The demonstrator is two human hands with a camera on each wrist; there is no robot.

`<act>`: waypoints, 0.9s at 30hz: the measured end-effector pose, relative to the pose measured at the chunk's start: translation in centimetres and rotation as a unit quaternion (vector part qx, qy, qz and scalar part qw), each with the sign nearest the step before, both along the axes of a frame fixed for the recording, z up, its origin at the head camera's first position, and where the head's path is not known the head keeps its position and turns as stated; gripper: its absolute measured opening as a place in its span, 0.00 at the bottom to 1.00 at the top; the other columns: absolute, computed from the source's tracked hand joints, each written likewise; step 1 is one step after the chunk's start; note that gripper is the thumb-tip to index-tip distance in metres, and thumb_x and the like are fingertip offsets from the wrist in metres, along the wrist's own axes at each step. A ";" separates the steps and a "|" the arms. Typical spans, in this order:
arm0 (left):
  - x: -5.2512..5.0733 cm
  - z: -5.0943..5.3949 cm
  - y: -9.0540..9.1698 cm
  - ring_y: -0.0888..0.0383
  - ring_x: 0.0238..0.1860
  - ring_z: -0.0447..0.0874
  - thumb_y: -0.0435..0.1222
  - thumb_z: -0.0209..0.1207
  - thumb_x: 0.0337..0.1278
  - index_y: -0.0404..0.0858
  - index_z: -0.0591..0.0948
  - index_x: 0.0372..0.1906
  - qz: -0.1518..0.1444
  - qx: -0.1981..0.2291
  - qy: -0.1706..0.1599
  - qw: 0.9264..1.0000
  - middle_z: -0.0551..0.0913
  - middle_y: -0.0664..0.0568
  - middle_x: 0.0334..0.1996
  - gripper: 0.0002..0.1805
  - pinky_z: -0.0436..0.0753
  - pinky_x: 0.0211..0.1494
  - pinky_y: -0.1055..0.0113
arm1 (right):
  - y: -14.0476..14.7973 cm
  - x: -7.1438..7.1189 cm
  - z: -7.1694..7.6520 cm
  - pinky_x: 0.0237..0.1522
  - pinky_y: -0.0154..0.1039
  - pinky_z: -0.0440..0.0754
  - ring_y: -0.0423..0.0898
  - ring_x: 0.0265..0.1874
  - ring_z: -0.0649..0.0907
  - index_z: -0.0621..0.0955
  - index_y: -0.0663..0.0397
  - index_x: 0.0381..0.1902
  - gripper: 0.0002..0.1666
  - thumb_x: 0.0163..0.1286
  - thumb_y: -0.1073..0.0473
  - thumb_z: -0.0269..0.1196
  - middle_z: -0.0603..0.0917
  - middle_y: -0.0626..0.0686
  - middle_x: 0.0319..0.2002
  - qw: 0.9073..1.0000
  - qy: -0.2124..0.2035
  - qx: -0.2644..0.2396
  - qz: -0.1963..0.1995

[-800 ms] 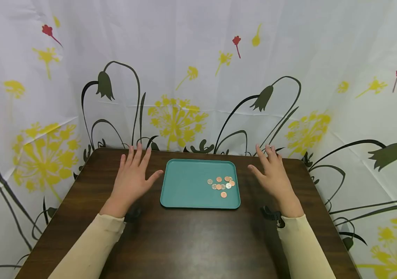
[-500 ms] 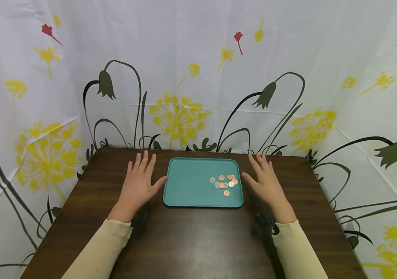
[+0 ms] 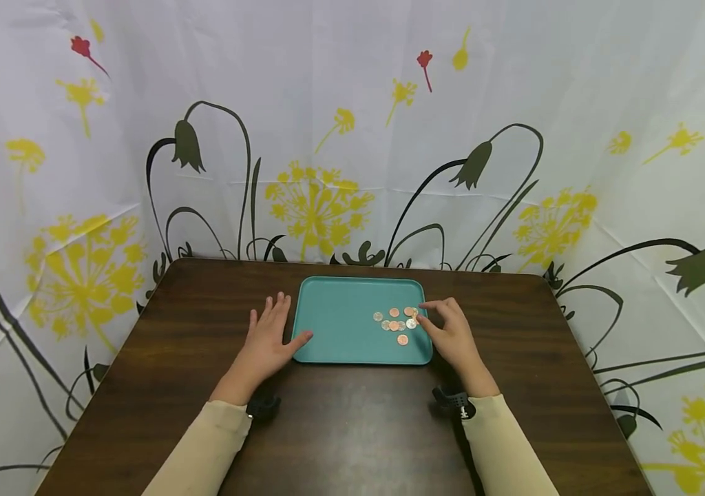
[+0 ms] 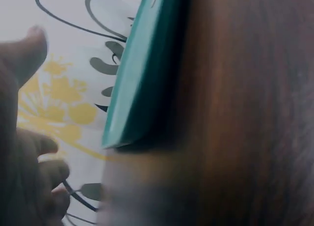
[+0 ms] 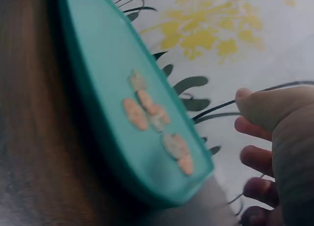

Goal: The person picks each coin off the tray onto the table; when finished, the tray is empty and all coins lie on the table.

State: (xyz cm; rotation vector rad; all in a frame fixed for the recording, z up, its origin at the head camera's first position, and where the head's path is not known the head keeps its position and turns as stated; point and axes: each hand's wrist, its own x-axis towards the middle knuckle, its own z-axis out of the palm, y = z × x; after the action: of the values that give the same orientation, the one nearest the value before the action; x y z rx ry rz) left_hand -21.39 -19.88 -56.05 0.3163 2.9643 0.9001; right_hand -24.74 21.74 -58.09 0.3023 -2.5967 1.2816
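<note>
Several copper and silver coins (image 3: 394,325) (image 5: 135,114) lie flat in the right part of a teal tray (image 3: 340,341) (image 4: 130,88) (image 5: 93,34), some touching or overlapping. My right hand (image 3: 454,344) (image 5: 284,137) reaches over the tray's right edge, thumb and index finger apart beside the rightmost coins; no coin shows between them. At the tray's left edge, my left hand (image 3: 262,351) (image 4: 22,147) is spread and holds nothing, its thumb over or near the rim. Whether it touches the tray cannot be told.
The dark wooden table (image 3: 352,427) extends around the tray on all sides. Behind it hangs a white curtain (image 3: 352,69) printed with yellow and dark green flowers. Each wrist carries a dark band, and both sleeves are cream.
Both hands have moved inward to the tray, the right one farther, its thumb and index finger now over the right edge by the coins. The view has shifted slightly.
</note>
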 end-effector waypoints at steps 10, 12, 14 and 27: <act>-0.2 -1.9 0.2 0.32 0.90 0.26 0.68 0.63 0.69 0.36 0.39 0.91 -0.015 0.082 -0.090 0.992 0.35 0.36 0.90 0.67 0.29 0.86 0.27 | 0.3 -0.6 -3.0 0.29 0.36 0.69 0.49 0.30 0.73 0.92 0.46 0.50 0.10 0.76 0.51 0.74 0.74 0.53 0.31 0.992 -0.067 -0.101 -0.030; -0.1 -2.1 0.0 0.30 0.89 0.24 0.67 0.66 0.68 0.38 0.37 0.91 -0.011 0.088 -0.108 0.990 0.33 0.36 0.90 0.69 0.33 0.86 0.25 | 0.0 -0.7 -3.0 0.30 0.37 0.68 0.50 0.30 0.73 0.93 0.43 0.51 0.11 0.75 0.50 0.75 0.73 0.52 0.31 0.994 -0.083 -0.066 -0.027; -0.2 -2.0 -0.4 0.29 0.89 0.24 0.66 0.69 0.66 0.40 0.38 0.91 -0.013 0.091 -0.117 0.989 0.33 0.36 0.90 0.69 0.38 0.86 0.24 | -0.3 -0.9 -2.7 0.31 0.37 0.67 0.50 0.31 0.73 0.93 0.43 0.53 0.13 0.74 0.50 0.76 0.73 0.51 0.31 0.995 -0.089 -0.041 -0.027; 0.1 -3.0 -0.8 0.36 0.91 0.36 0.57 0.81 0.54 0.32 0.45 0.90 -0.082 0.053 -0.063 0.993 0.46 0.34 0.90 0.74 0.37 0.90 0.33 | -0.6 -0.8 -2.7 0.32 0.39 0.66 0.48 0.31 0.73 0.93 0.42 0.53 0.14 0.70 0.51 0.78 0.73 0.51 0.32 0.993 -0.111 0.030 -0.025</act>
State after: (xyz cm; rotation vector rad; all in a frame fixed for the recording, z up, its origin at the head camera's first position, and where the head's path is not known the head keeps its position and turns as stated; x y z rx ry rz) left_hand -21.33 -20.65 -59.04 0.4781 2.7351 1.0180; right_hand -25.56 21.13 -60.80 0.1097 -2.8123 1.2877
